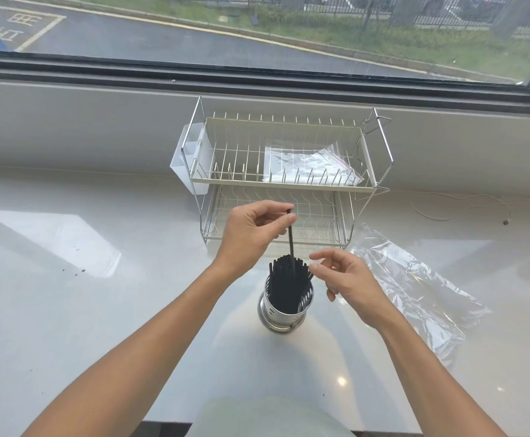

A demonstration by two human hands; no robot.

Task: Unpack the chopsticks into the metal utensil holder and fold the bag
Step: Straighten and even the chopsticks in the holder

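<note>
A round metal utensil holder [284, 313] stands on the white counter, packed with several upright black chopsticks [287, 280]. My left hand [251, 230] pinches the top of a single black chopstick [291, 236] that stands upright with its lower end among the others. To the right of the holder my right hand [348, 283] hovers with loosely curled fingers, holding nothing. An empty clear plastic bag [415, 288] lies flat and crumpled on the counter further right.
Behind the holder stands a two-tier wire dish rack [288, 184], with a white plastic caddy [191, 156] on its left side and a zip bag [311, 165] on its upper shelf. A thin cable [459, 209] trails at the back right. A window runs along the wall.
</note>
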